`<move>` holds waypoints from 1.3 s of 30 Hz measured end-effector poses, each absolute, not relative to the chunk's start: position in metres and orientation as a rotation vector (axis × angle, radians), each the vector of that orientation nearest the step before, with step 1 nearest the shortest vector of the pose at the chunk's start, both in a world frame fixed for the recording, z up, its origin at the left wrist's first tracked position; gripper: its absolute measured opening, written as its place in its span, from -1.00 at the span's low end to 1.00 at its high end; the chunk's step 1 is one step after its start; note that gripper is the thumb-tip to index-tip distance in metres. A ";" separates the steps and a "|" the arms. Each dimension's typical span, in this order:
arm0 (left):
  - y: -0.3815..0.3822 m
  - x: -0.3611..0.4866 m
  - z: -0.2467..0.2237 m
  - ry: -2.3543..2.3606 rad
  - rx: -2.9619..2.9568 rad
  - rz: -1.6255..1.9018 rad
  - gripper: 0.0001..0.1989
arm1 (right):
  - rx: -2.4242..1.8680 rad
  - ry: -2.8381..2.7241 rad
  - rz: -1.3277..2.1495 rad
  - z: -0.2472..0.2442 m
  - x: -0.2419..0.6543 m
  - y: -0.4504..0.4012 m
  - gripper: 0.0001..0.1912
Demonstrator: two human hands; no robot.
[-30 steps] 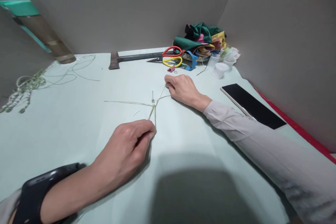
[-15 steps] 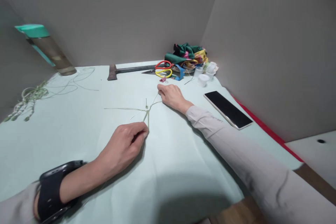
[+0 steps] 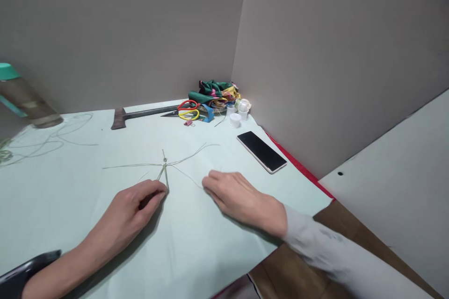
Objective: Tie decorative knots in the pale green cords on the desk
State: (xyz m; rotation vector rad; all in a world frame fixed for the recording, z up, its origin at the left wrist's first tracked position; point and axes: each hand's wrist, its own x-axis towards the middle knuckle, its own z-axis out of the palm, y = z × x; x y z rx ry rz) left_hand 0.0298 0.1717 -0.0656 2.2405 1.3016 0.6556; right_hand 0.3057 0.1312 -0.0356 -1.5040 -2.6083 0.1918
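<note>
Thin green cords (image 3: pixel 165 167) meet at a small knot on the pale table, with loose ends spread left, right and up. My left hand (image 3: pixel 140 203) pinches the thicker green strands just below the knot. To the right, my right hand (image 3: pixel 236 196) has its fingers closed on a single thin cord (image 3: pixel 187 176), which runs from the knot to the fingertips. Two other cord ends (image 3: pixel 201 148) lie loose above that hand.
Behind lie a hammer-like tool (image 3: pixel 119 118), scissors (image 3: pixel 188 110), a pink clip (image 3: pixel 189 123), bundled cloth (image 3: pixel 213 91) and small white pots (image 3: pixel 235 120). A phone (image 3: pixel 262 151) rests at right. Further left are a bottle (image 3: pixel 31 103) and loose cord (image 3: pixel 56 140).
The view has turned to the right. My right hand has come nearer and down to the right of the knot, drawing one thin cord with it. My left hand keeps its pinch.
</note>
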 end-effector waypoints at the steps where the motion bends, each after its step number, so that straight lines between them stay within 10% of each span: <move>1: 0.171 0.029 -0.065 1.302 2.241 0.653 -0.66 | -1.446 -2.617 0.221 -0.038 0.310 0.118 -0.85; 18: 0.125 0.023 -0.060 1.472 2.252 0.705 -0.62 | -1.913 -1.992 -0.174 -0.082 0.472 0.128 -0.16; 39: 0.179 0.206 -0.047 0.889 0.807 0.615 -0.50 | -1.845 -1.786 -0.300 -0.080 0.427 0.122 -0.17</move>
